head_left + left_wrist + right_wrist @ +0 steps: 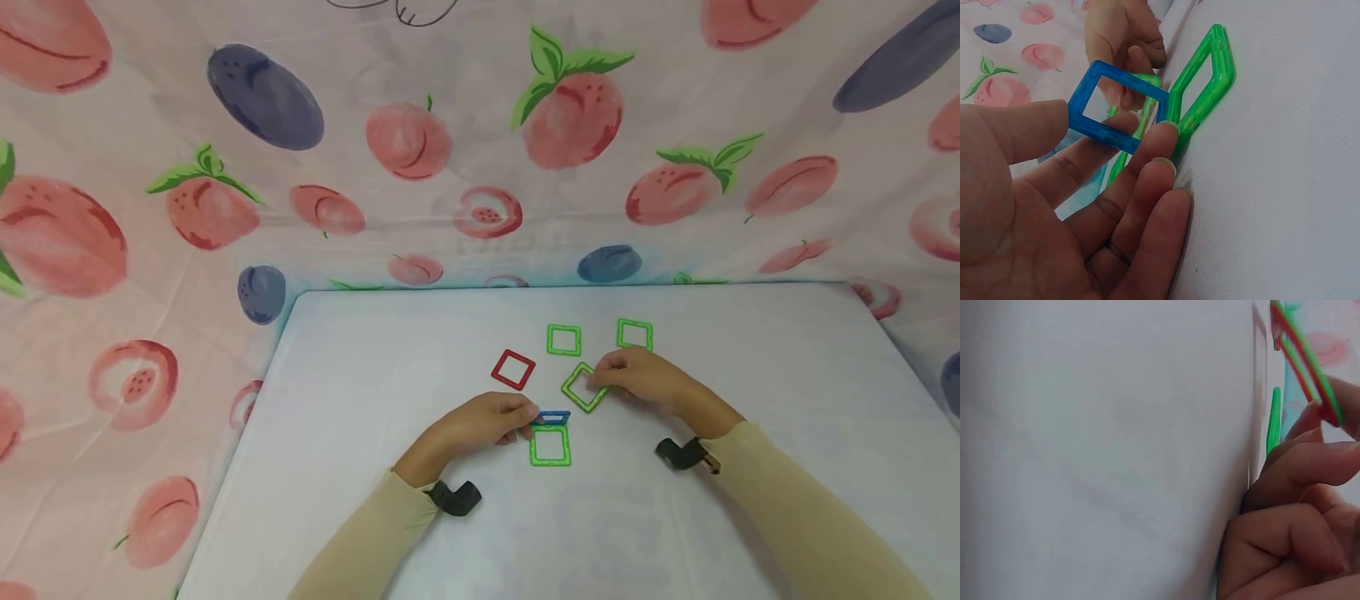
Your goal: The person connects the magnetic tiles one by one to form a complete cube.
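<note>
My left hand (491, 418) pinches a blue square magnetic tile (1092, 128) between thumb and fingers. The blue tile stands tilted up along the far edge of a green square tile (551, 464), which lies flat on the table. Over to the right, my right hand (637, 375) pinches the right corner of another green square tile (576, 403). That tile appears raised and slanted in the right wrist view, where a green tile (1310, 365) shows edge-on between finger and thumb. A gap separates it from the blue tile in the head view.
Beyond the left hand lies a red square tile (497, 377). Two more green tiles rest farther back, one green tile (564, 353) in the middle and one green tile (619, 333) behind the right hand. The white table (360, 350) meets a fruit-patterned cloth (450, 75) at its back edge.
</note>
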A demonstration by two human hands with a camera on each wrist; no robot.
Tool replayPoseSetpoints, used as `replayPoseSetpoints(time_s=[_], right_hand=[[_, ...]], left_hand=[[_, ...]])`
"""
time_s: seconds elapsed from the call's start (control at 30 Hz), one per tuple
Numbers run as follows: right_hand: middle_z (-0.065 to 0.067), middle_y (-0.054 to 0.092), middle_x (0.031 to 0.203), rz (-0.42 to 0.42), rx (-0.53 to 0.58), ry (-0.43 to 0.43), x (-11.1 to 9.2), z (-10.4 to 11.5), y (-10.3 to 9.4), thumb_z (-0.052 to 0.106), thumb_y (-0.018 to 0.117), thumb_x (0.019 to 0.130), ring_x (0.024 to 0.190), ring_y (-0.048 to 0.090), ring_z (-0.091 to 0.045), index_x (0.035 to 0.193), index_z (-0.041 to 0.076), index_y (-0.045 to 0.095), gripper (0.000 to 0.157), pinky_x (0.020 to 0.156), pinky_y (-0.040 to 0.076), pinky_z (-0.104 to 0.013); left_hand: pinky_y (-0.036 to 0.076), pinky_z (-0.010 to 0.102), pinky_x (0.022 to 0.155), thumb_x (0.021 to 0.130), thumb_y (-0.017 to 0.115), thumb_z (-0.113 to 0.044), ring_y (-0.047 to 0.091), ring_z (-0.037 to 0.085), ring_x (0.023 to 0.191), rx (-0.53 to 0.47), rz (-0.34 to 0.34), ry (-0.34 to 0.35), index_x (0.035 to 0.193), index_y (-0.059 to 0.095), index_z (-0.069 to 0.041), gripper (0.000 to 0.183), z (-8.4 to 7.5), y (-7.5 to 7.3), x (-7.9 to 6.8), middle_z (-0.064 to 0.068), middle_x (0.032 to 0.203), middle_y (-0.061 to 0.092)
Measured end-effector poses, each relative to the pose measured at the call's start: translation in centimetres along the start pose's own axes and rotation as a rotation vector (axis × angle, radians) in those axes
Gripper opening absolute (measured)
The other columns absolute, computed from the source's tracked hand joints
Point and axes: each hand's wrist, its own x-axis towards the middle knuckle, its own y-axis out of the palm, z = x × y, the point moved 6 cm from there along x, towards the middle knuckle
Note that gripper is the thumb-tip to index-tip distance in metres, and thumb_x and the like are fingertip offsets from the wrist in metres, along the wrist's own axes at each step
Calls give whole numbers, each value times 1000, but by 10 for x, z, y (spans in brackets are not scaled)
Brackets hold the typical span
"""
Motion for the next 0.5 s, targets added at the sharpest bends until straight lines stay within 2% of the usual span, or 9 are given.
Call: replayPoseSetpoints(time_s=[0.1, 0.23, 0.37, 0.5], right_hand=[[5, 41, 61, 28, 86, 13, -2, -3, -1, 30, 74, 93, 62, 40, -13, 94, 4, 72, 25, 65, 35, -30], [6, 38, 59, 44, 143, 31, -5, -5, -1, 31, 70, 96, 58, 35, -12, 101, 3, 75, 28, 60, 31, -30], [5, 40, 62, 47, 181, 38, -8, -9, -1, 35, 67, 99, 60, 37, -12, 107, 3, 76, 34, 61, 32, -28], [4, 38, 64, 65, 225, 10, -11, -9, -1, 34, 64, 101, 62, 36, -11, 108, -2, 74, 38, 60, 31, -27]], left_hand=[[48, 29, 81, 105, 58, -38, 57, 16, 85, -1, 4, 2, 106, 73, -15, 28, 0, -1, 0, 2, 94, 70], [49, 29, 82, 105, 57, -40, 57, 16, 87, -3, 8, 0, 107, 72, -16, 29, 1, -1, -1, 2, 96, 71], [50, 29, 83, 105, 56, -41, 59, 16, 89, 4, 13, 0, 108, 72, -16, 29, 1, -1, -1, 2, 97, 72], [50, 29, 82, 105, 55, -40, 59, 17, 88, 17, 16, 15, 108, 71, -16, 29, 0, -2, -1, 2, 98, 73]])
